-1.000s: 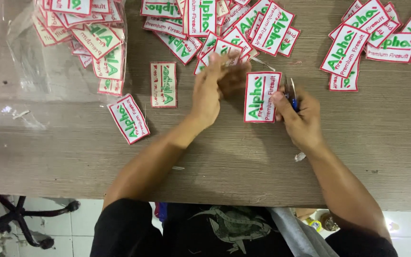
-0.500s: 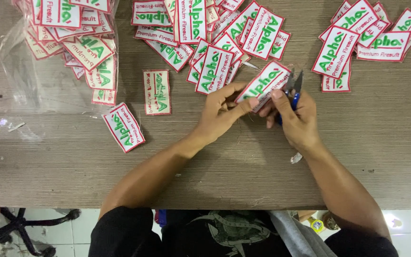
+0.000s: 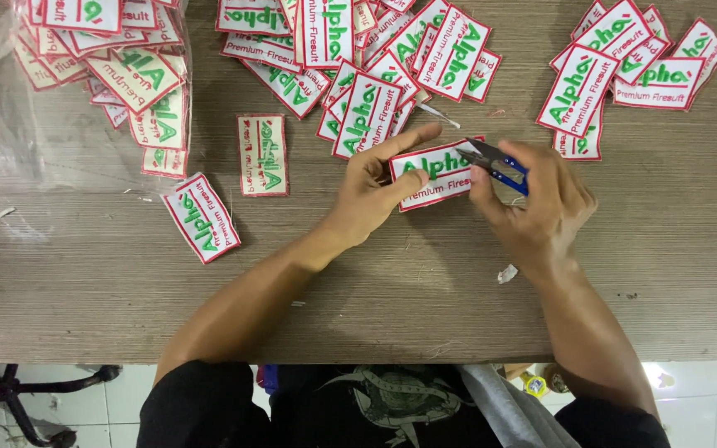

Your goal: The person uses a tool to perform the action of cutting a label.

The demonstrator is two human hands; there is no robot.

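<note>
Left hand (image 3: 371,195) pinches patch (image 3: 433,172); right hand (image 3: 533,203) grips snips (image 3: 498,163) at its edge; piles (image 3: 350,50) crowd above, bare table (image 3: 375,299) below.

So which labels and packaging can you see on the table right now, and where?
Held patch: table centre, left hand pinning it, white rectangle, red border, green lettering.
Thread snips: blue, in right hand, at patch's right edge.
Patch pile: top centre.
Patch group: top right.
Clear plastic bag: top left, patches inside.
</note>
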